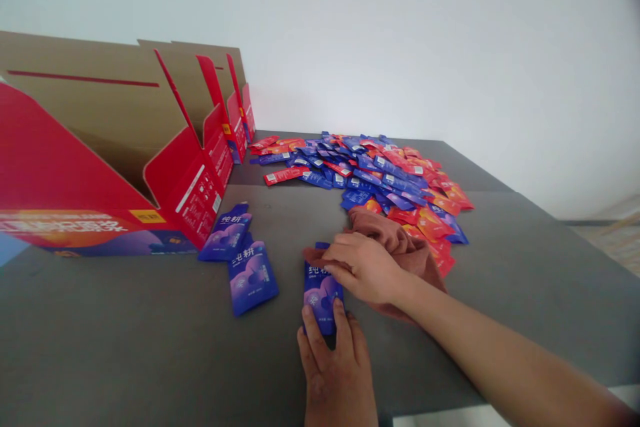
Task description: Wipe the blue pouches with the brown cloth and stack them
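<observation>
Open red cartons [187, 190] stand in a row at left, flaps raised, which leaves their mouths accessible. Beside them, two loose blue pouches [254, 277] overlap on the counter [150, 347]. The left hand [340, 380] rests spread fingers on a flat blue pouch's [320, 300] lower end, seemingly steadying it; the right hand's [373, 267] fingers pinch a brown cloth [415, 250] over its top. The mixed pouch pile [370, 170] lies behind, within reach.

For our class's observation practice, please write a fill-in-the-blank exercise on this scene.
The right hand holds a reddish-brown ____.
The ____ hand touches the lower end of a blue pouch.
Between that pouch and the red boxes lie ____ other blue pouches.
Missing words: cloth; left; two.
</observation>
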`<state>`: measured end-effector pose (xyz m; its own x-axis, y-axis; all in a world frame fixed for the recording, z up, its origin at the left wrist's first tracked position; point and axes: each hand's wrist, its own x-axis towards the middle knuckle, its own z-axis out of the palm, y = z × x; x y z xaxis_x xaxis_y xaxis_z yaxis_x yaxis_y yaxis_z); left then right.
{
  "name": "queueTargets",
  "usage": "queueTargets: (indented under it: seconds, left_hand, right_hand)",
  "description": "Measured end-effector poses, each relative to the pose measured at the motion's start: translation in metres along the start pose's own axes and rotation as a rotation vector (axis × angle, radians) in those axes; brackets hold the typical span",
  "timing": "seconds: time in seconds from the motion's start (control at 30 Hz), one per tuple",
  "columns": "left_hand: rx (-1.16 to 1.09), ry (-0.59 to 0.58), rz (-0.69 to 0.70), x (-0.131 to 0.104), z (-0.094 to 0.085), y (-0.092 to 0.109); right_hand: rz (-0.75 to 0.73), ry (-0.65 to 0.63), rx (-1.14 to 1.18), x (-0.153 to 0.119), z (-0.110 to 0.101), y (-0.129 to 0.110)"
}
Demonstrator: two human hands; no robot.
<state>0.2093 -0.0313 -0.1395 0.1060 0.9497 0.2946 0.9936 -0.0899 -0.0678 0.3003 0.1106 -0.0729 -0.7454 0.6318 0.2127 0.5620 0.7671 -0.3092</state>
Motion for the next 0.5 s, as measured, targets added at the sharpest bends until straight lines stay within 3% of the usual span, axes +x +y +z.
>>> queueTargets:
  seconds: [0.13, 0.27, 0.5]
  left_hand:
    - [0.005, 0.005, -0.002, 0.001, -0.001, 0.001]
    - [0.022, 0.025, 0.014, 0.0, 0.0, 0.001]
    - [0.027, 0.009, 0.014, 0.0, -0.002, 0.0]
  right_hand:
    - [-0.145, -0.127, 0.045, -0.002, 0.0, -0.013]
    - [-0.039, -0.16, -0.008, 0.0, 0.001, -0.015]
    - [0.154, -0.145, -0.093, 0.004, 0.001, 0.004]
